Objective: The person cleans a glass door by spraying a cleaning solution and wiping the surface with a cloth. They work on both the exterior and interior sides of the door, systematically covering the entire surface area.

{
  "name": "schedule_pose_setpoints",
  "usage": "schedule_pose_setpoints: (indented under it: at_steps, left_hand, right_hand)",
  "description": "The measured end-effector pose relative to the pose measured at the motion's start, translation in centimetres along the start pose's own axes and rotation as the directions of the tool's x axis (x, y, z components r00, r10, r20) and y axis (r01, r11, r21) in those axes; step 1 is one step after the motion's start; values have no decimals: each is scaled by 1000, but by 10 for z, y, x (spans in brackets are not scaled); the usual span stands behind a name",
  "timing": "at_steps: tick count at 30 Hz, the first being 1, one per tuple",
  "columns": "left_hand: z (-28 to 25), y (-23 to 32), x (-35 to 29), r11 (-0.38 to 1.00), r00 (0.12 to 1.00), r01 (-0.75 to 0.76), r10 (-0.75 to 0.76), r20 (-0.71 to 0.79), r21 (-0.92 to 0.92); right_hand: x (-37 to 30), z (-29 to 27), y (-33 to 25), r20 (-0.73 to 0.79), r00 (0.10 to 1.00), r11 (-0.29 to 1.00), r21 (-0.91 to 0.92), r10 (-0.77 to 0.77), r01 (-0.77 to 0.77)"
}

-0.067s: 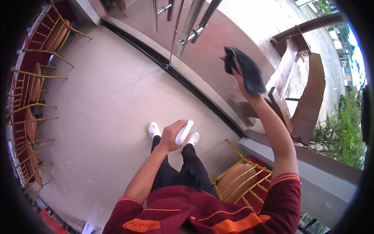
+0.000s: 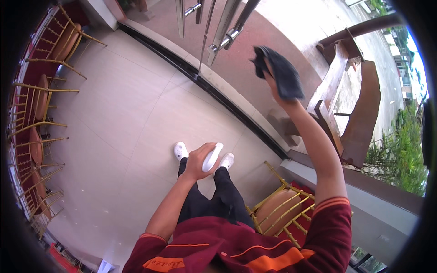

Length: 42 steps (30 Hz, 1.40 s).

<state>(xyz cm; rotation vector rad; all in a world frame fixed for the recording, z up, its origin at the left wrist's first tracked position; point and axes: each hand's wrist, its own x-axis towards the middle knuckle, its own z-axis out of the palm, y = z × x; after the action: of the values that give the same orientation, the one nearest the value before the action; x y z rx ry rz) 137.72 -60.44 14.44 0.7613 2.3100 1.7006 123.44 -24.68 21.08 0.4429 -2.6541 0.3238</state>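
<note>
My left hand [image 2: 200, 160] is closed around a smooth white plastic object [image 2: 212, 157] with a long narrow top, held over my feet. From above, its lower part is hidden by my fingers, and its exact kind does not show. My right arm reaches up and forward to the glass door panel [image 2: 248, 84]. A dark grey cloth [image 2: 282, 75] is in my right hand [image 2: 272, 85], draped over the fingers and spread at the glass. Whether it presses on the pane I cannot tell.
Metal door handles [image 2: 226, 40] stand left of the cloth. A dark floor track [image 2: 218, 93] runs below the glass. Close by on my right is a gold chair [image 2: 278, 211]; several more chairs [image 2: 41, 96] line the left side. Wooden furniture [image 2: 362, 113] shows beyond the glass.
My right hand has moved with the cloth slightly left and upward in view. The left hand and the white object have shifted a little left and down.
</note>
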Motion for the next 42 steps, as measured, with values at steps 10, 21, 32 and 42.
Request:
schedule_pose_setpoints:
  at_steps: [10, 21, 32, 42]
  left_hand:
    - [-44, -20, -11, 978, 983, 152, -164, -83, -142]
    - [-66, -30, -31, 953, 928, 217, -268, -258, -210]
    - [-39, 12, 17, 979, 983, 54, -87, -161, -197]
    - [-30, 6, 32, 953, 964, 105, -168, -206, -285]
  right_hand:
    - [-26, 4, 19, 211, 960, 892, 375, 184, -254]
    - [-121, -134, 40, 629, 767, 992, -90, 127, -91]
    - [-55, -84, 45, 420, 907, 966, -234, -2, 111]
    - [-55, -131, 19, 523, 850, 975, -154, -58, 162]
